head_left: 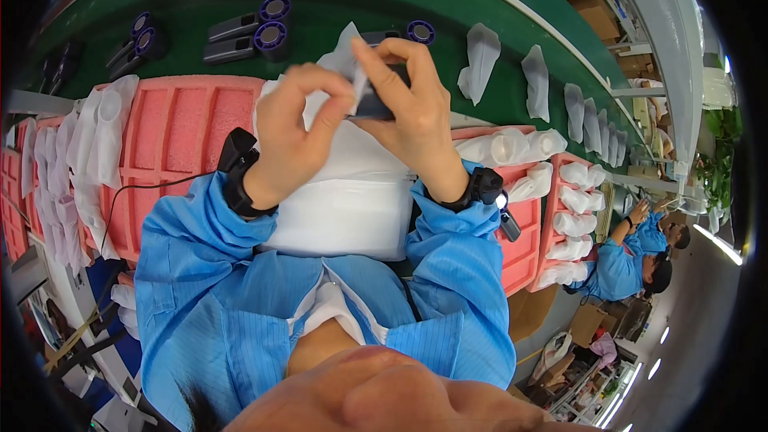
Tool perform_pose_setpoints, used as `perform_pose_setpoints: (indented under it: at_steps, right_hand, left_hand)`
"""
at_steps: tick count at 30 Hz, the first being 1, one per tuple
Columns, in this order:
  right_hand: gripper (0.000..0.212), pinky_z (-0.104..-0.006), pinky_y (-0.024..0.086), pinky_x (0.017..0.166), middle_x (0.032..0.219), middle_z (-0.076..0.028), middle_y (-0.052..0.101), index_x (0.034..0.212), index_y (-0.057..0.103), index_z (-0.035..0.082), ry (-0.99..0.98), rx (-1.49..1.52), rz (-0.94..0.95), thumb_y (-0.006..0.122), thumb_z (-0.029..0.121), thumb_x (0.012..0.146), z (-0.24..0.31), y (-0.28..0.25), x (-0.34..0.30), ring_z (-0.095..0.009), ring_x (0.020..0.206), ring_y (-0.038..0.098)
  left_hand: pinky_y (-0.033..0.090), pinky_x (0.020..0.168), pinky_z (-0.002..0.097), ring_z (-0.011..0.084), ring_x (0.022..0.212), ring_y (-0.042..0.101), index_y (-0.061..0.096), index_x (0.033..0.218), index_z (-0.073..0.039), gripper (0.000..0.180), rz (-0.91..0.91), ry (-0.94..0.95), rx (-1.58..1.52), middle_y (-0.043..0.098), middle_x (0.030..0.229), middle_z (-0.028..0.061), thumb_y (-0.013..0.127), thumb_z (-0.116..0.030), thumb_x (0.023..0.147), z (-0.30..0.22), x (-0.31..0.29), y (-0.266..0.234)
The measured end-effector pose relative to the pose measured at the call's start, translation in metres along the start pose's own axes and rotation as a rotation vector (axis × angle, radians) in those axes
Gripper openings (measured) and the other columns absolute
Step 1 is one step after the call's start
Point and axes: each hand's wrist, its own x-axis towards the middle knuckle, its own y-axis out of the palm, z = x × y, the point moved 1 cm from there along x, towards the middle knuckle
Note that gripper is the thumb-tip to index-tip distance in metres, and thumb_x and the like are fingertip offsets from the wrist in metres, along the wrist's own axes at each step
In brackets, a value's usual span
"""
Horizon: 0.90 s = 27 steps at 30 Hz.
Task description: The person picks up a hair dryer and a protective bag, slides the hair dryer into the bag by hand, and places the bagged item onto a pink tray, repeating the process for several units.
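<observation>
Over the near edge of the green belt, my right hand (412, 108) is closed round a dark grey handheld device (374, 106). A translucent white sleeve (342, 60) covers part of that device. My left hand (296, 124), slightly smeared by motion, pinches the sleeve's edge between thumb and forefinger. Much of the device is hidden behind my fingers. Below my hands lies a stack of white sleeves (336, 212), close against my body.
Dark devices with purple-ringed ends (272, 36) lie on the green belt (320, 0); several wrapped ones (480, 60) lie to the right. Pink foam trays (196, 120) flank me, holding wrapped pieces (576, 224). A cable (160, 184) crosses the left tray. A co-worker in blue (620, 264) sits at right.
</observation>
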Motion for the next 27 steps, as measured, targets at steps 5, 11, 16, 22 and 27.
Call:
perform_pose_setpoints:
  at_steps: [5,11,16,22,27]
  right_hand:
    - [0.070,-0.0327,0.050,0.064,0.105,-0.013,0.050,0.121,0.055,0.004,0.050,-0.190,-0.087,0.079,0.001,0.055,-0.011,-0.001,-0.005,-0.030,0.089,0.056]
    - [0.068,-0.0329,0.049,0.069,0.108,-0.016,0.048,0.117,0.047,0.000,0.213,-0.020,-0.249,0.081,0.006,0.058,-0.024,0.021,-0.014,-0.030,0.094,0.054]
    - [0.063,-0.0331,0.048,0.079,0.115,-0.016,0.048,0.116,0.045,0.000,0.304,0.367,-0.168,0.080,0.008,0.063,0.002,0.025,-0.020,-0.025,0.104,0.052]
    - [0.053,-0.0336,0.050,0.074,0.112,-0.015,0.053,0.113,0.048,0.001,0.155,0.130,-0.193,0.077,0.009,0.068,-0.015,0.018,-0.006,-0.025,0.097,0.057]
    - [0.044,-0.0359,0.050,0.067,0.100,-0.017,0.059,0.108,0.051,0.000,0.262,0.348,0.151,0.073,0.005,0.070,-0.029,0.035,-0.019,-0.032,0.083,0.061]
  left_hand:
    - [0.051,0.065,0.0297,0.0235,0.086,0.060,0.051,0.121,-0.004,0.053,0.150,0.363,0.589,0.059,0.098,0.0096,0.063,0.012,0.072,-0.001,-0.004,0.017]
    - [0.052,0.066,0.0328,0.0290,0.091,0.060,0.054,0.121,-0.009,0.059,0.055,0.029,0.585,0.056,0.114,0.0139,0.070,0.004,0.065,0.000,0.007,0.026]
    - [0.051,0.070,0.0319,0.0264,0.093,0.060,0.054,0.120,-0.011,0.058,0.008,0.097,0.640,0.052,0.123,0.0122,0.073,-0.002,0.065,0.014,0.017,0.004]
    - [0.045,0.085,0.0281,0.0186,0.103,0.054,0.055,0.113,-0.011,0.048,0.186,-0.107,-0.139,0.051,0.122,0.0085,0.076,-0.007,0.070,0.005,0.038,-0.031]
    - [0.040,0.094,0.0308,0.0211,0.112,0.049,0.058,0.107,-0.011,0.044,-0.281,-0.136,-0.100,0.050,0.121,0.0109,0.079,-0.008,0.069,0.003,0.033,-0.023]
